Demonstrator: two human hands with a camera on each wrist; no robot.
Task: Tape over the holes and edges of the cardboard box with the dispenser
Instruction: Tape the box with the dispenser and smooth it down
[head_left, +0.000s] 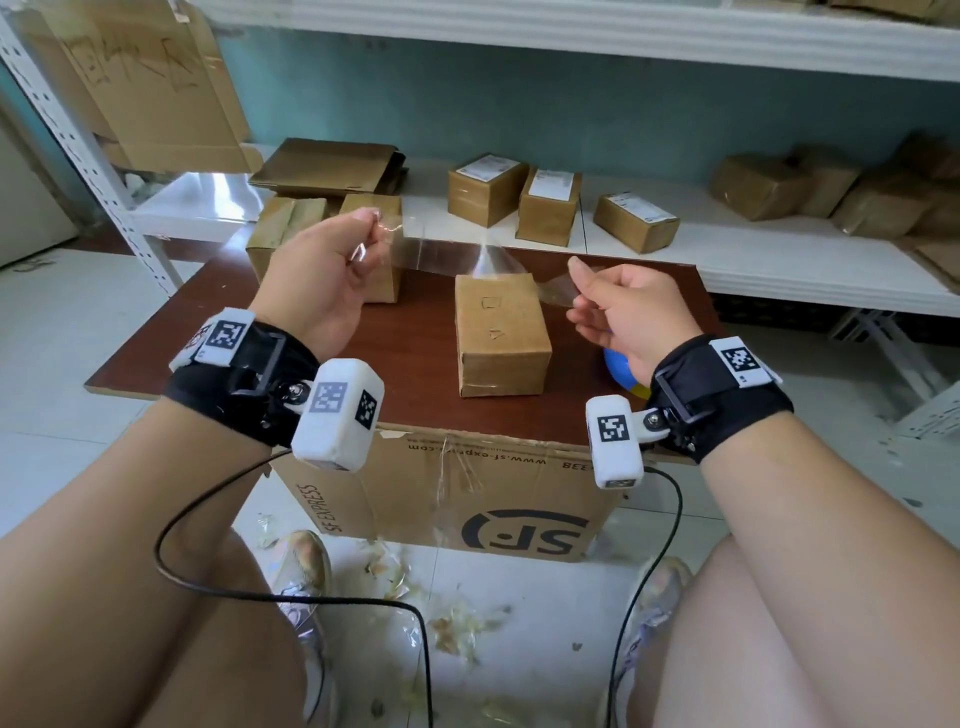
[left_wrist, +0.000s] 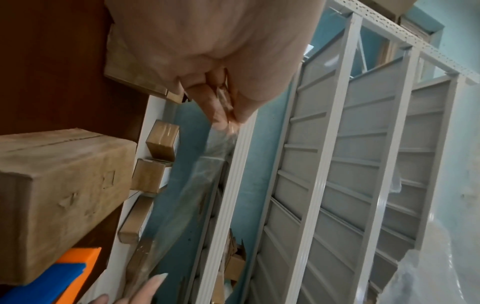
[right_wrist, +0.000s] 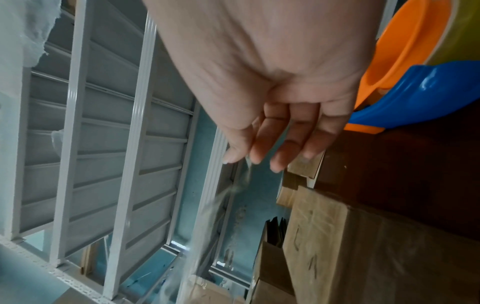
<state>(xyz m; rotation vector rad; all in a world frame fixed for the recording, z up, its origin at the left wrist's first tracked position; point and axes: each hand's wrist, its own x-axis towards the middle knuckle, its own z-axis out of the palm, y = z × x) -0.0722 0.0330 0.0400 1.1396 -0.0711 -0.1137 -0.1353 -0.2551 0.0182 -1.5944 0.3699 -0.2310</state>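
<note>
Both hands, left hand (head_left: 317, 270) and right hand (head_left: 631, 312), pinch a clear tape strip (head_left: 441, 252) in their fingers above the cardboard box (head_left: 501, 335).

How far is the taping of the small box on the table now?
Done: clear tape already crosses the front lower edge of the small brown cardboard box. In hand: left hand and right hand pinch a clear tape strip stretched above it. Left: two cut holes on top remain uncovered.

Large carton (head_left: 447, 499) — "SF EXPRESS", seemingly "www.sf-express.com"
</note>
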